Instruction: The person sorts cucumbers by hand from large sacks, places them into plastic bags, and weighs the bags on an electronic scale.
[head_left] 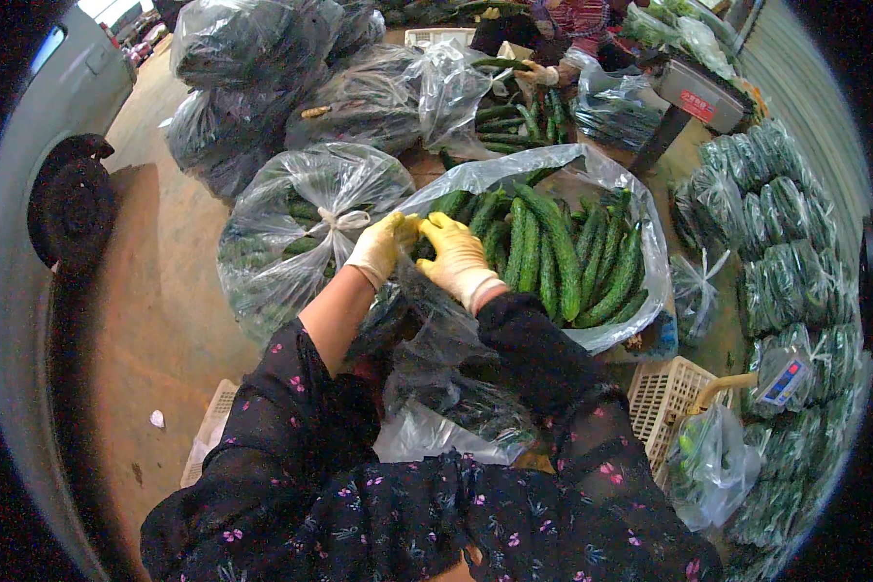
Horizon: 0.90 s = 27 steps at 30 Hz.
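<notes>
Dark floral sleeves (359, 466) lead up to 2 gloved hands, left (383, 247) and right (456, 257), both gripping the clear bag's rim (427, 228) beside the cucumbers (553, 252).

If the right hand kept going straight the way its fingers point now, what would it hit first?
The right hand points up and left toward the left hand; it would likely meet that glove first, then the tied clear bag, though depth is unclear.

Bare brown concrete floor (155, 291), daylight. Grey vehicle (58, 116) with dark wheel (68, 209) left of floor patch. Corrugated metal wall (815, 78) far right of vehicle. White plastic crate (664, 393) low, right of vehicle.
</notes>
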### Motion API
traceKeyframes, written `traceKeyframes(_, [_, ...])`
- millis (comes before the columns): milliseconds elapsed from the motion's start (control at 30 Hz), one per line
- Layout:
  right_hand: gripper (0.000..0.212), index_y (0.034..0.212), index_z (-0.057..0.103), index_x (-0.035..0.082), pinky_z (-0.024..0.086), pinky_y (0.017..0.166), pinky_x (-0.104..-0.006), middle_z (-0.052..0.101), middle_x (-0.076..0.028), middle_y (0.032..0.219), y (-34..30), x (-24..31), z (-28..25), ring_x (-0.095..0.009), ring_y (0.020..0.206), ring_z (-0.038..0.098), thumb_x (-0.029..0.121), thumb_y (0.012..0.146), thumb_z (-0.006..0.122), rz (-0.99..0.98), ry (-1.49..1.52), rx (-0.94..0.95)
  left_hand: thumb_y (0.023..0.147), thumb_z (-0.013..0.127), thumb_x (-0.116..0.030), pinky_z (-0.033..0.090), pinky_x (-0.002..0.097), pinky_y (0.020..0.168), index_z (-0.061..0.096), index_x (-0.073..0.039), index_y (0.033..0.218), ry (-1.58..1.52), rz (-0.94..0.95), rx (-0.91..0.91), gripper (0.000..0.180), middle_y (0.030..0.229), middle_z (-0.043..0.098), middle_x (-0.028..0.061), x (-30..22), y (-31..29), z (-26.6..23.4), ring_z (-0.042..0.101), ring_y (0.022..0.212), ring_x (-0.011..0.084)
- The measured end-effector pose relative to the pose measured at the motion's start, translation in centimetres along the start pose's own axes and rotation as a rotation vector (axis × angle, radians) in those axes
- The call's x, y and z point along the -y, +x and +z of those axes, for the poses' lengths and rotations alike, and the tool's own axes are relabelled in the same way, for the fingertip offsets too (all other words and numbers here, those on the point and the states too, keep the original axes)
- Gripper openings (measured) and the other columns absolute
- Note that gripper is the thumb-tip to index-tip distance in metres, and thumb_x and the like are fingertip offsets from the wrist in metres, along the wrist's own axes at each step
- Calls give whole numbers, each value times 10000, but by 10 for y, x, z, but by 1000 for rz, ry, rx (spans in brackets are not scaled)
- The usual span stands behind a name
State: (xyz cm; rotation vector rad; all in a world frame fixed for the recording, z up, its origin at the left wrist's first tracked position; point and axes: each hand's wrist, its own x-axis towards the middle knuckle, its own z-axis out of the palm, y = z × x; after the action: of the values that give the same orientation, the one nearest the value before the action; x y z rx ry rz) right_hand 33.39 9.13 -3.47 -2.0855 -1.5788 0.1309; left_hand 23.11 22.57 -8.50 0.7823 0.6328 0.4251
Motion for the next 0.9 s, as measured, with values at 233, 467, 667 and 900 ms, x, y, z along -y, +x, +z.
traceKeyframes(233, [464,1224,553,167,306,991,-549,570,-77,1181,33,13,44,-301,1144,484,239,769,606,-64,-436,268,914,481,-295,446,316,870,688,-8,986,692,306,-111,361,998,684,110,-8,5,-4,612,938,189])
traceKeyframes(467, [484,1325,470,167,442,811,-602,507,-33,1313,52,40,45,-258,1190,482,261,866,589,188,-551,558,933,419,-215,465,320,868,672,-31,1033,920,341,-115,329,1038,680,118,-5,9,-21,628,953,217])
traceKeyframes(667, [407,1258,546,135,496,821,-516,523,-74,1291,52,33,48,-249,1178,504,253,870,584,260,-494,488,940,443,-192,459,309,870,664,-14,1043,611,326,-67,302,1034,678,90,1,25,-44,619,956,195])
traceKeyframes(900, [347,1191,616,246,492,772,-464,505,14,1289,13,37,13,-215,1186,482,163,857,575,60,-711,663,940,534,-236,451,273,704,666,-4,1039,360,276,-78,284,955,670,57,9,11,-25,586,787,138])
